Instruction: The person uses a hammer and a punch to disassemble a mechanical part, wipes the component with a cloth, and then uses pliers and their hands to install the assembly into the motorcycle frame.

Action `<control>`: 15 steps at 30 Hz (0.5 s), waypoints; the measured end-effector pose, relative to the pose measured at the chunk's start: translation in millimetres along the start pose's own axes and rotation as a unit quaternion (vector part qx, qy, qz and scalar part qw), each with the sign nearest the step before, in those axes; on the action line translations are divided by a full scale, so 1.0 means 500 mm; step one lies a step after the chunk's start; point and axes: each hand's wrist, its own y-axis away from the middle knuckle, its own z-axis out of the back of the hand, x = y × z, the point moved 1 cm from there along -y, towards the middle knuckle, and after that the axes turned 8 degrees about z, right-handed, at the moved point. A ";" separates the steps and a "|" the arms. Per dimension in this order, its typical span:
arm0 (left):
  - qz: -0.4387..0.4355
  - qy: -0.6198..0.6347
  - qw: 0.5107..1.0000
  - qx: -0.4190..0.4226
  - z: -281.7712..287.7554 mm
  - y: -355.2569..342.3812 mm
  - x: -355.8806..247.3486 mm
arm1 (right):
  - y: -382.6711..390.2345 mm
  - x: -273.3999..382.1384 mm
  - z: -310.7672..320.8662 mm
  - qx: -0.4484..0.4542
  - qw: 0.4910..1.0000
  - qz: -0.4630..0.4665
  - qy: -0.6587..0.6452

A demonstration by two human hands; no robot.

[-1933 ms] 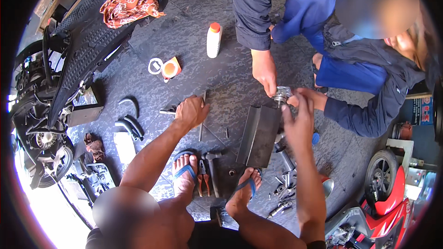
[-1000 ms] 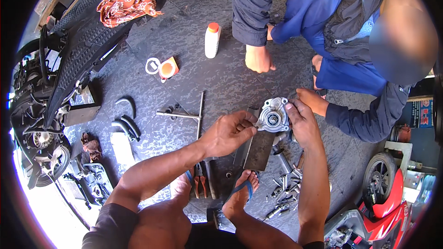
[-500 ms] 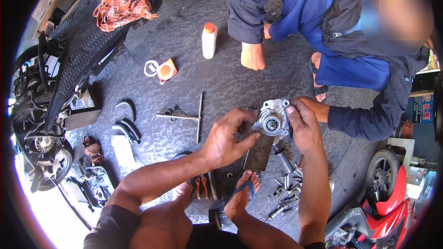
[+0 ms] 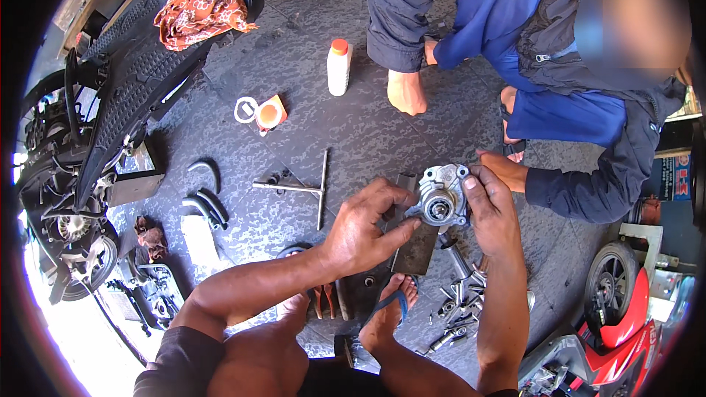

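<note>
My right hand (image 4: pixel 489 206) grips the right side of a silver metal pump-like housing (image 4: pixel 441 195) with a round bearing at its centre, thumb on its face. My left hand (image 4: pixel 368 224) is at its left edge, fingers curled, thumb tip against the lower left lug. The housing is over a dark rectangular metal block (image 4: pixel 412 250) lying between my feet. A co-worker's hand (image 4: pixel 504 173) is just behind my right hand; their other hand (image 4: pixel 404 92) rests low near their foot. To the left lies a T-handle wrench (image 4: pixel 321 191).
A white bottle (image 4: pixel 338 73), an orange container (image 4: pixel 271 112), black hoses (image 4: pixel 209 206) and loose metal parts (image 4: pixel 452 312) lie on the floor (image 4: pixel 272 59). A dismantled scooter (image 4: pixel 88 147) stands left with an orange rag (image 4: pixel 198 15). A red motorbike (image 4: pixel 625 309) is lower right.
The housing passed from the co-worker's fingers into both my hands and turned face up. My left hand moved right from the T-wrench. The co-worker's hands drew back. The housing then lowered slightly.
</note>
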 end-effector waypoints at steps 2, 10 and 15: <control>-0.009 0.000 1.000 -0.006 -0.003 0.000 0.000 | 0.001 -0.002 0.006 0.010 1.000 -0.020 0.002; -0.051 0.008 0.999 0.006 0.004 0.004 0.001 | 0.008 -0.006 -0.004 -0.003 0.996 -0.025 -0.085; 0.074 0.214 0.969 -0.101 0.005 0.006 0.005 | 0.018 -0.002 0.004 -0.003 0.998 -0.023 -0.051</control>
